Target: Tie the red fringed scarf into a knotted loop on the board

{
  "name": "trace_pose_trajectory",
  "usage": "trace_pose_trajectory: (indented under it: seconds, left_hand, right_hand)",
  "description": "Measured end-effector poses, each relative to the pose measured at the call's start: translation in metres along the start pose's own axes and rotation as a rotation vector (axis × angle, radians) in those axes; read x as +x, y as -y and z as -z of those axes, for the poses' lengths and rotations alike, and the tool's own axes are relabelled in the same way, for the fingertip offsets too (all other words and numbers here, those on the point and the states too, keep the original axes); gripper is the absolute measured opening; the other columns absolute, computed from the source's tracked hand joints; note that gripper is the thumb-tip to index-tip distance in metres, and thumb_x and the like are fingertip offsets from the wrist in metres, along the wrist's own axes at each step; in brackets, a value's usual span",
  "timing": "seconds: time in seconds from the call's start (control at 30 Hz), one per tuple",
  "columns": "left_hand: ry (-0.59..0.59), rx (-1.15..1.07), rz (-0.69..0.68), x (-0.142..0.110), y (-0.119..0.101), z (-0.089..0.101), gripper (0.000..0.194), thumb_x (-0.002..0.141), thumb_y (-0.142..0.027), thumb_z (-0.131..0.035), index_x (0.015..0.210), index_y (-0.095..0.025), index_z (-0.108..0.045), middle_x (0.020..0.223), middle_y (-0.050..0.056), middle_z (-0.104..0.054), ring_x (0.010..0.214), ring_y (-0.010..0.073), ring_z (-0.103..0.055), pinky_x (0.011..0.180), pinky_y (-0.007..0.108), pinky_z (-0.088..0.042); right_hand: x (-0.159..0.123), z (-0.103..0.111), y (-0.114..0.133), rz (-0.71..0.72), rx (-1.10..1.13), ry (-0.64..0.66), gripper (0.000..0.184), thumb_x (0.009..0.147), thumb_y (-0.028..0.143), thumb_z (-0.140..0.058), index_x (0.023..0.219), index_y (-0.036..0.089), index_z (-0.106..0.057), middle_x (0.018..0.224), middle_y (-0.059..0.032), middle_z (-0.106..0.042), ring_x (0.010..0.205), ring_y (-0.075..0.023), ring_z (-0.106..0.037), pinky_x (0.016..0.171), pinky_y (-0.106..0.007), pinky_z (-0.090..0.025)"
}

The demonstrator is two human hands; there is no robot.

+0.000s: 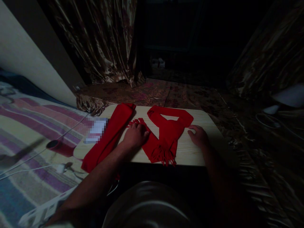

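Observation:
A red fringed scarf (169, 131) lies looped and crossed on a small pale wooden table (187, 152). One fringed end hangs toward me at the table's near edge; the other points up and left. My left hand (136, 135) rests palm down over that left end, with its thumb apart and fringe showing past the fingers. At the scarf's right side is my right hand (198, 135), its thumb and index finger apart and the index fingertip at the cloth's edge. Left of my left hand, a second folded red cloth (108, 139) stretches along the table.
A pixelated white item (96, 130) lies at the table's left. On the striped bedding (42, 177) are a dark red cylinder (60, 148), white cables and a white power strip (45, 207). Patterned curtains (102, 41) hang behind. The room is dim.

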State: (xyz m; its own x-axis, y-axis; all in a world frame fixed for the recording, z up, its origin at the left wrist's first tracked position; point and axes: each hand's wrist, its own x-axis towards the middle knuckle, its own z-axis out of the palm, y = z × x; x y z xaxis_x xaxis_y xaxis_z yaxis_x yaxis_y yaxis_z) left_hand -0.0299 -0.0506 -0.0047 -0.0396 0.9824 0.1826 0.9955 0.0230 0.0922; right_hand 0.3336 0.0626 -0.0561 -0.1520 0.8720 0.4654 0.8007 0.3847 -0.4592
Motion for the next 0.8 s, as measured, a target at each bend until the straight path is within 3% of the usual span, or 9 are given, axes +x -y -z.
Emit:
trace_pose_trajectory:
  seconds: [0.23, 0.37, 0.47, 0.6, 0.7, 0.8]
  left_hand:
    - [-0.021, -0.157, -0.143, 0.009, 0.005, -0.009, 0.059, 0.093, -0.048, -0.054, 0.138, -0.011, -0.055, 0.14, 0.02, -0.057, 0.126, 0.0313, -0.056, 0.107, 0.04, -0.043]
    - [-0.084, -0.141, -0.057, 0.008, 0.009, -0.018, 0.063, 0.095, -0.055, -0.048, 0.137, -0.01, -0.057, 0.141, 0.019, -0.058, 0.13, 0.0329, -0.054, 0.11, 0.043, -0.04]
    - [-0.139, -0.121, 0.01, 0.01, 0.015, -0.028, 0.069, 0.094, -0.058, -0.047, 0.141, -0.007, -0.053, 0.149, 0.022, -0.051, 0.142, 0.036, -0.041, 0.117, 0.049, -0.031]
    - [-0.204, -0.196, -0.032, 0.014, 0.019, -0.034, 0.062, 0.094, -0.046, -0.048, 0.141, -0.006, -0.051, 0.149, 0.024, -0.051, 0.148, 0.0362, -0.032, 0.12, 0.054, -0.025]
    - [-0.301, -0.398, 0.033, 0.015, 0.021, -0.031, 0.048, 0.091, -0.036, -0.049, 0.131, -0.01, -0.059, 0.139, 0.021, -0.059, 0.139, 0.0341, -0.045, 0.115, 0.051, -0.035]
    - [-0.498, -0.742, 0.253, 0.016, 0.025, -0.023, 0.032, 0.087, -0.032, -0.051, 0.11, -0.016, -0.066, 0.112, 0.013, -0.07, 0.11, 0.0261, -0.063, 0.097, 0.039, -0.049]
  right_hand:
    - [0.0, 0.0, -0.001, 0.002, 0.003, 0.009, 0.022, 0.079, 0.027, -0.058, 0.095, 0.02, -0.073, 0.109, -0.011, -0.073, 0.106, -0.0286, -0.064, 0.1, -0.047, -0.049]
    - [0.0, 0.0, -0.001, 0.009, 0.02, -0.007, 0.022, 0.079, 0.026, -0.059, 0.095, 0.02, -0.073, 0.109, -0.0102, -0.073, 0.106, -0.0271, -0.064, 0.101, -0.045, -0.049]
    - [-0.001, 0.0, 0.0, 0.01, 0.019, -0.007, 0.022, 0.08, 0.026, -0.059, 0.095, 0.019, -0.073, 0.108, -0.0105, -0.073, 0.105, -0.0269, -0.064, 0.1, -0.044, -0.049]
    - [-0.001, -0.001, 0.003, -0.003, 0.007, -0.005, 0.02, 0.079, 0.024, -0.059, 0.093, 0.021, -0.072, 0.108, -0.0088, -0.073, 0.105, -0.026, -0.064, 0.101, -0.044, -0.048]
    - [-0.001, -0.001, 0.007, -0.027, 0.034, -0.022, 0.019, 0.077, 0.022, -0.059, 0.091, 0.022, -0.072, 0.106, -0.0075, -0.074, 0.104, -0.0249, -0.064, 0.1, -0.042, -0.049]
    - [0.001, 0.003, 0.01, -0.103, 0.098, -0.11, 0.018, 0.077, 0.023, -0.057, 0.087, 0.021, -0.072, 0.101, -0.0076, -0.075, 0.098, -0.0236, -0.066, 0.095, -0.039, -0.051]
